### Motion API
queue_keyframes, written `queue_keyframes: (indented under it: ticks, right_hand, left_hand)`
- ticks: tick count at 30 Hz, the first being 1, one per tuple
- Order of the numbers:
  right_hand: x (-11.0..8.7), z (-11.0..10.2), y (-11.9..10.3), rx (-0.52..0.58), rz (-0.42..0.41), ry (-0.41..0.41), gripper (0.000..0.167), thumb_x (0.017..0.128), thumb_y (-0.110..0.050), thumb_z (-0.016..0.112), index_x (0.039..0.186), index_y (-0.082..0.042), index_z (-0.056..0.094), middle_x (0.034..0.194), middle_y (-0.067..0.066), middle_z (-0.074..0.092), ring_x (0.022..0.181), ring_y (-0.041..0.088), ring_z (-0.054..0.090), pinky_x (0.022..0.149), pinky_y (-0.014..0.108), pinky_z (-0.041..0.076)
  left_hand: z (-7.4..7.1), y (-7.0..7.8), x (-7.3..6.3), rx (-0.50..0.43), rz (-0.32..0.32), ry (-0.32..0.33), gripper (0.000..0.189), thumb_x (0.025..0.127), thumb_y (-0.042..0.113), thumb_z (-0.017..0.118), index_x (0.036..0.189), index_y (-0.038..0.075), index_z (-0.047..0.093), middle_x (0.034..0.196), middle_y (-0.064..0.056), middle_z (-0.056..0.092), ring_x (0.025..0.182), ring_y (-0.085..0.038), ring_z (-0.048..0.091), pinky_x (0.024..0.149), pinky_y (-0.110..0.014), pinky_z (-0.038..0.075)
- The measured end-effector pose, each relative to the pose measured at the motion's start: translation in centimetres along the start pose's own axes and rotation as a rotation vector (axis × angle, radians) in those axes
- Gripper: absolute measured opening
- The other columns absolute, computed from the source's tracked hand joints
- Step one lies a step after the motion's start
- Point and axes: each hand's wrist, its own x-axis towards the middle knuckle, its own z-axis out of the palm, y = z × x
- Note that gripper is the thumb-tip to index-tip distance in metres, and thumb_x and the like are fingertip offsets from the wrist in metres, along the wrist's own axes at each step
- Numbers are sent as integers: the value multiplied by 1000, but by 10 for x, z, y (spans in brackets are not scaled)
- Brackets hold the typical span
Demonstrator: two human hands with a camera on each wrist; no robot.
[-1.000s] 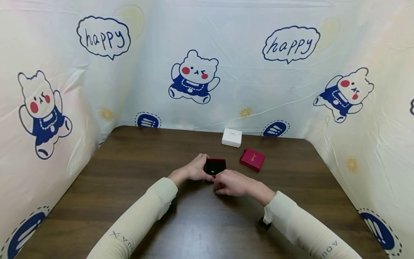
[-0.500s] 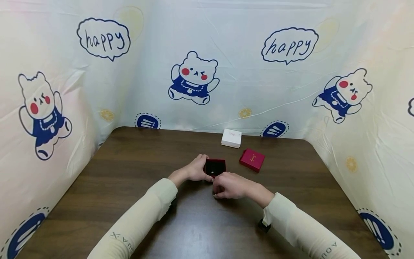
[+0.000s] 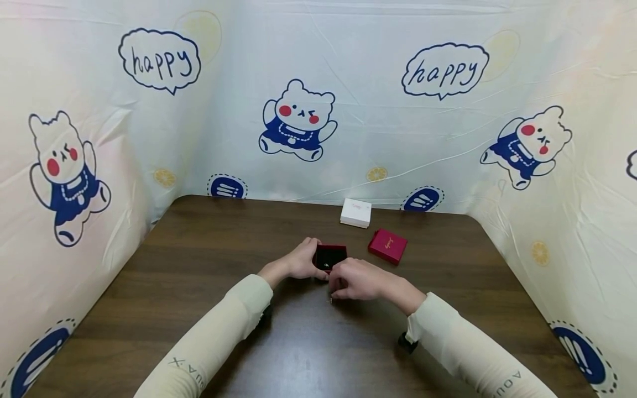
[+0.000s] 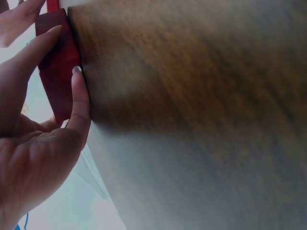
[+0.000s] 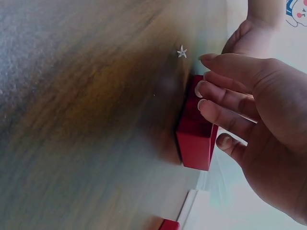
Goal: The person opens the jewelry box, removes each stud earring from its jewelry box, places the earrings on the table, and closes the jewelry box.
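My left hand point(image 3: 301, 260) grips the left side of an open red jewelry box point(image 3: 332, 246) with a black lining. In the left wrist view, its thumb and fingers lie along the red box wall point(image 4: 58, 79). A small star-shaped silver earring point(image 3: 326, 265) shows on the lining. A second star-shaped earring point(image 5: 182, 51) lies on the table, a short gap from my right thumb tip. My right hand point(image 3: 358, 279) hovers at the box's front right corner, fingers loosely bent with nothing between them in the right wrist view.
A red lid point(image 3: 388, 246) with gold lettering lies right of the open box. Behind it, a white box point(image 3: 355, 213) stands near the back edge of the brown wooden table point(image 3: 209, 237). Printed cloth point(image 3: 224, 110) surrounds the table's back and sides.
My right hand has drawn slightly up from the earring on the table, which was at its fingertips half a second ago and now shows apart. My left hand stays on the box.
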Motion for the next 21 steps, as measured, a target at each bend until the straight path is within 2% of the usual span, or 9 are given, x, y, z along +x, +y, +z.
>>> queue_keyframes:
  ticks: [6,13,21]
  right_hand:
    - [0,-2,2,-4,14,24,11,92,-22,78,100,-15,77,95,-4,69,83,16,66,80,25,54]
    - [0,-7,5,-36,40,64,16,92,-23,78,105,-14,77,98,-1,69,86,14,62,81,30,54]
    - [0,-9,12,-3,63,83,15,93,-22,77,107,-16,76,99,-2,68,88,15,61,83,31,54]
  left_hand:
    - [0,0,0,-3,-4,-5,78,79,29,90,135,-2,47,127,-17,49,111,-26,53,100,-42,47]
    - [-2,0,0,-13,-8,-14,79,80,30,89,137,-2,45,129,-17,48,112,-26,52,101,-42,46]
    - [-1,-1,1,-11,0,-12,78,79,29,90,135,-3,47,127,-17,48,111,-25,52,100,-42,47]
